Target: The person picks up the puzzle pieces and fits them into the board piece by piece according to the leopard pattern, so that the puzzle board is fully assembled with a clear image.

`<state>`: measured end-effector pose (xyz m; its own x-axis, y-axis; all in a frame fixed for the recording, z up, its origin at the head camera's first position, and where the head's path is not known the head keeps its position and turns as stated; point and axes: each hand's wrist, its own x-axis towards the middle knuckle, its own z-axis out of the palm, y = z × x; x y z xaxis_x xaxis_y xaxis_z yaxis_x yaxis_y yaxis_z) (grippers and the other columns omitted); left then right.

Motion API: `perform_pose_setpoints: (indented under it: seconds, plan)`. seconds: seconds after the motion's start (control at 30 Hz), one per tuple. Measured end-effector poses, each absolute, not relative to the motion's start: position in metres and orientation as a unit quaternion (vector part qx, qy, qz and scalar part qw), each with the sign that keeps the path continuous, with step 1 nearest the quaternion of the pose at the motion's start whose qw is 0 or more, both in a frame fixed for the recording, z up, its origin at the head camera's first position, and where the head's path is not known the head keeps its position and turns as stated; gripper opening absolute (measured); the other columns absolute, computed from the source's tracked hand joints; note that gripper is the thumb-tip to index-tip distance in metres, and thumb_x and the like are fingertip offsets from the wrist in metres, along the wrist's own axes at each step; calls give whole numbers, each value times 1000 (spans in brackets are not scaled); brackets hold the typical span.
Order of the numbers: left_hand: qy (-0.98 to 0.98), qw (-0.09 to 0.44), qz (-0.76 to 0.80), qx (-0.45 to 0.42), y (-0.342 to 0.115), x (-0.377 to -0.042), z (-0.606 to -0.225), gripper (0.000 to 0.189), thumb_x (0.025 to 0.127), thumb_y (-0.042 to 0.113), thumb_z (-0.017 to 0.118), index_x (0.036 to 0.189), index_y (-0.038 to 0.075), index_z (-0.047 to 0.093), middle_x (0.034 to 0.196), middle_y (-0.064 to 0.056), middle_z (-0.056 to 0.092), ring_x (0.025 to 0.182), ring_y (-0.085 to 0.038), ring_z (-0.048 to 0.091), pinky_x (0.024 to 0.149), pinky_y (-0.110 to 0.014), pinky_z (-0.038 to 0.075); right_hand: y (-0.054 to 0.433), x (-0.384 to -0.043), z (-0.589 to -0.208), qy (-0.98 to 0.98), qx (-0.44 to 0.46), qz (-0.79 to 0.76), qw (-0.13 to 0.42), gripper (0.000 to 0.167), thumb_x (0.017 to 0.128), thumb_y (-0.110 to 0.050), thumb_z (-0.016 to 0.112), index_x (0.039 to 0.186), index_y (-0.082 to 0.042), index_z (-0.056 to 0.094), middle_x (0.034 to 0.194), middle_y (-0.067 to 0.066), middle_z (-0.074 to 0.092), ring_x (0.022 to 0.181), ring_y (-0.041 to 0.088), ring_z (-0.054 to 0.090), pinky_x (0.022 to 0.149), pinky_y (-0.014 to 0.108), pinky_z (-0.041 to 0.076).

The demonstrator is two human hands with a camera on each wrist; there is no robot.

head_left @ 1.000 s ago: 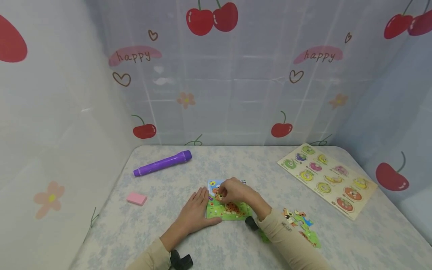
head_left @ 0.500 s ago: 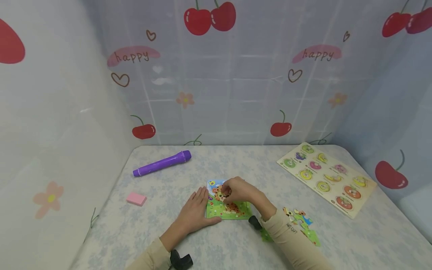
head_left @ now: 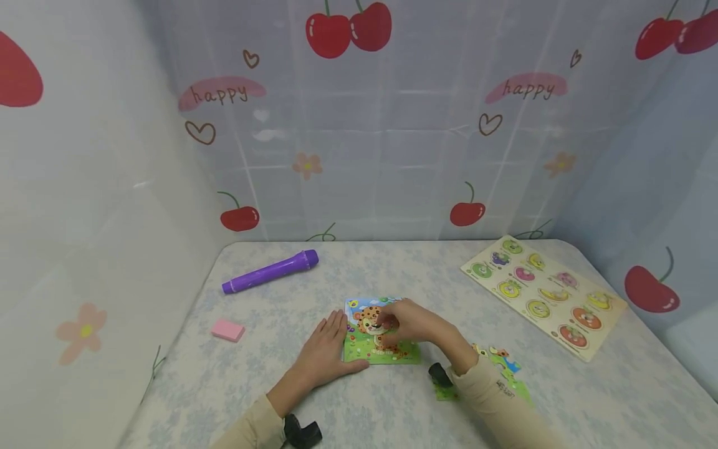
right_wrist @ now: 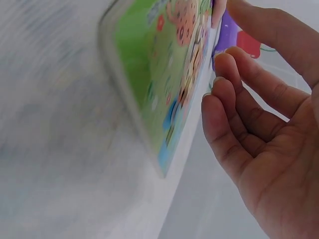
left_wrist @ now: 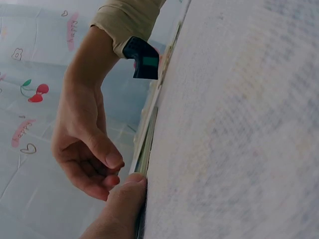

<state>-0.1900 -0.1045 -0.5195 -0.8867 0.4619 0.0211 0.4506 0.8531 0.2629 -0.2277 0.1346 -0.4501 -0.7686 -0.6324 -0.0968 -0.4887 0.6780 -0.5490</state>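
A small picture puzzle [head_left: 359, 355] with a spotted cub on green grass lies on the table in front of me. My left hand [head_left: 321, 354] lies flat at its left side, fingers straight and the thumb [left_wrist: 122, 201] along its near edge. Over the right half of the puzzle hovers my right hand [head_left: 414, 321], fingers loosely bent and apart from the thumb. In the right wrist view nothing sits between the fingers [right_wrist: 217, 119] and the thumb, and the board's green corner shows beside them. Loose puzzle pieces [head_left: 507, 363] lie partly hidden under the right sleeve.
A purple microphone-shaped toy [head_left: 270, 272] lies at the back left, with a pink block [head_left: 227, 330] nearer me. At the right is a fruit picture board [head_left: 524, 292]. A cherry-print curtain [head_left: 387, 156] surrounds the table on the back and sides.
My right hand has drawn back to the right from the cub's head, its thumb and fingers spreading apart. More of the cub's face now shows. The left hand has stayed put.
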Motion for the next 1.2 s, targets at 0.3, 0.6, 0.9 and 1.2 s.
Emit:
perform_pose_setpoints:
  seconds: [0.3,0.6,0.9,1.2]
  plan:
    - [962,29,139,232,-104,-189,-518,117,79,85,44,155,0,16,163,-17,17,152,-30,16,122,-47,21,171,-218,-452,902,-294,-281,146,35,78,-19,82,109,-8,70,96,1,68,80,15,58,68,23,49]
    - [962,23,136,235,-105,-189,-519,117,78,85,44,155,0,17,163,-17,17,151,-30,16,122,-48,22,209,-207,-445,913,-251,-288,145,38,79,-21,81,113,-8,68,95,1,66,86,16,57,70,23,49]
    - [961,27,142,235,-104,-189,-517,118,78,85,44,155,0,16,163,-17,16,152,-30,16,122,-48,21,249,-190,-441,932,-205,-273,122,43,78,-24,81,114,-7,67,96,1,65,86,18,56,71,24,48]
    - [962,29,139,235,-104,-189,-517,118,78,85,44,155,0,16,163,-17,16,152,-30,16,122,-48,22,272,-177,-446,934,-187,-266,146,45,76,-25,83,115,-8,66,97,-3,64,85,13,54,69,26,48]
